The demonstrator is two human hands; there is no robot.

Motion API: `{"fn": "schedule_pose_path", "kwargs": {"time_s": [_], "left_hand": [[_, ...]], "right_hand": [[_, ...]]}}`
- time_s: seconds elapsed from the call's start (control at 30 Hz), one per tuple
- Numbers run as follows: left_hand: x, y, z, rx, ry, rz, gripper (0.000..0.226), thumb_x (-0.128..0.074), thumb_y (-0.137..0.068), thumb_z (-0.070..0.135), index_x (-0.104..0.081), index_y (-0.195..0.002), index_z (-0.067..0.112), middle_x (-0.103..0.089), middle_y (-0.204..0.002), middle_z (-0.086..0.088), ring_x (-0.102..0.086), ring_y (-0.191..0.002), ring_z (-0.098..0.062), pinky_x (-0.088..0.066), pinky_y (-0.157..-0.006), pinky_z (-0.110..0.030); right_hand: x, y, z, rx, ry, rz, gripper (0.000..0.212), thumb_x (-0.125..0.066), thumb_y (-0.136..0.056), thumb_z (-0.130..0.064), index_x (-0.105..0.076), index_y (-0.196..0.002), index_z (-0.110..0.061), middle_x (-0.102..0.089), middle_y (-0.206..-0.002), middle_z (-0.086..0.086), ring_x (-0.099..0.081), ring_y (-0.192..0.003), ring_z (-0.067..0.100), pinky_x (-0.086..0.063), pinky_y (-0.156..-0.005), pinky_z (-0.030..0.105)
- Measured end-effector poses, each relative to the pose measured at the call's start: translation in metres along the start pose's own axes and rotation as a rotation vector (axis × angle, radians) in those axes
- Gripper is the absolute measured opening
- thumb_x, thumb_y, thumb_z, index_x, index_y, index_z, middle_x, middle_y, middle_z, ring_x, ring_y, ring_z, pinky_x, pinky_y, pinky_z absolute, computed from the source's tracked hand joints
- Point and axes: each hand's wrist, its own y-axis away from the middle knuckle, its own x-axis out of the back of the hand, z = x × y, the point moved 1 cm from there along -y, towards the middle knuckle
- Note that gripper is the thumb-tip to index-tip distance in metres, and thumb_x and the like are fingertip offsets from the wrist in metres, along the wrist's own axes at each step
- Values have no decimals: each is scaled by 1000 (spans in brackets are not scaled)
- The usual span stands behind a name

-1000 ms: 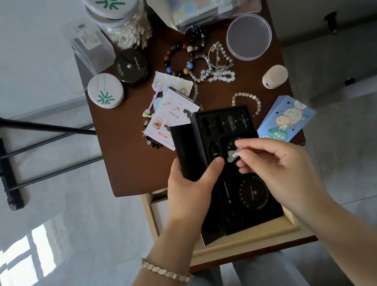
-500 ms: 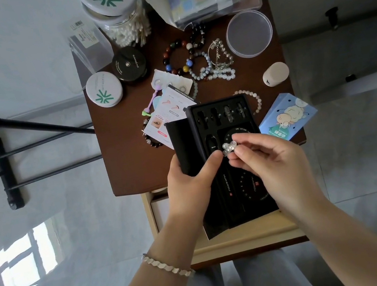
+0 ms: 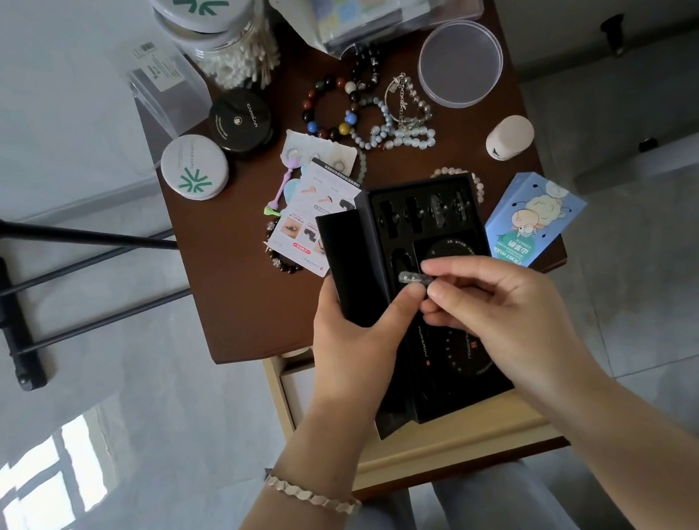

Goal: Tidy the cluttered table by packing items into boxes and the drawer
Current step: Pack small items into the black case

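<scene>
Clear and silvery, a small capsule-shaped piece (image 3: 411, 277) is pinched between the thumb and curled fingertips of the right hand (image 3: 500, 322), just over the moulded insert of an open black rectangular box (image 3: 422, 215). The left hand (image 3: 352, 347) grips that box by its left side, fingers wrapped behind the folded-back cover and thumb laid across the insert, its tip just beside the pinched piece. Under the grip, nearer the person, the box's lower end is over an open light wooden drawer (image 3: 438, 449); its upper end reaches over the dark brown wooden table (image 3: 241, 292). Just left of the grip and beyond it, a white printed leaflet (image 3: 320, 209) lies partly under the box. To the right of the grip a light blue carton with a cartoon sheep (image 3: 532, 220) overhangs the table edge, and beyond it stands a small cream egg-shaped object (image 3: 509, 136). Farther beyond the grip several bead bracelets (image 3: 341, 113) lie in a cluster, with a clear round plastic container (image 3: 460, 61) to their right and a black round compact (image 3: 240, 121) and a white round tin with a green mark (image 3: 193, 168) to their left. Farthest out stands a clear jar of cotton swabs (image 3: 232, 60)
</scene>
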Motion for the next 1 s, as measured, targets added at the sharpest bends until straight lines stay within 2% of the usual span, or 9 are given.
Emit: {"fn": "schedule_pose_path", "kwargs": {"time_s": [0.2,0.33,0.5,0.63,0.7,0.83,1.0], "left_hand": [[-1,2,-1,-36,-59,0,41,-78,-71,29,-59,-107,25,-69,-93,12,-64,-83,5,-52,-71,-10],[0,3,-1,-18,-56,19,44,-79,-70,30,-59,-108,28,-69,-94,14,-65,-86,3,-55,-74,-17],[3,3,0,-20,-49,-3,44,-78,-71,27,-58,-110,29,-69,-94,15,-65,-85,5,-53,-72,-12],[6,3,-2,-12,-65,-16,46,-78,-71,27,-58,-113,26,-70,-98,12,-66,-91,-1,-55,-81,-24],[6,3,-2,-23,-96,-37,45,-79,-70,29,-58,-110,27,-69,-96,12,-66,-87,1,-55,-76,-20],[5,4,-1,-53,-169,-57,39,-80,-69,27,-57,-101,29,-67,-89,15,-62,-79,10,-47,-62,-5],[5,5,-1,-45,-184,-52,43,-81,-69,24,-55,-103,26,-65,-88,16,-59,-75,16,-44,-57,-1]], "right_hand": [[-2,1,0,27,117,42,17,-64,-83,-11,-68,-81,-27,-69,-65,-10,-65,-62,2,-51,-57,11],[-1,0,2,101,298,31,15,-64,-83,-14,-66,-87,-28,-68,-82,-5,-67,-70,3,-56,-64,17],[4,-5,-2,169,538,-23,14,-64,-83,-16,-69,-92,-26,-67,-88,-10,-65,-81,5,-54,-74,18],[8,-8,-8,86,511,-99,14,-66,-81,-17,-68,-82,-31,-69,-77,-14,-66,-78,2,-55,-73,19],[9,-9,-9,38,474,-102,6,-68,-79,-23,-69,-82,-28,-69,-75,-11,-66,-76,3,-54,-72,21],[8,-10,-7,-24,480,-48,4,-72,-75,-27,-68,-77,-26,-68,-71,-9,-63,-71,1,-49,-66,11],[8,-11,-4,-68,463,20,6,-71,-77,-28,-67,-71,-27,-68,-71,-11,-64,-71,0,-48,-65,10]]}}
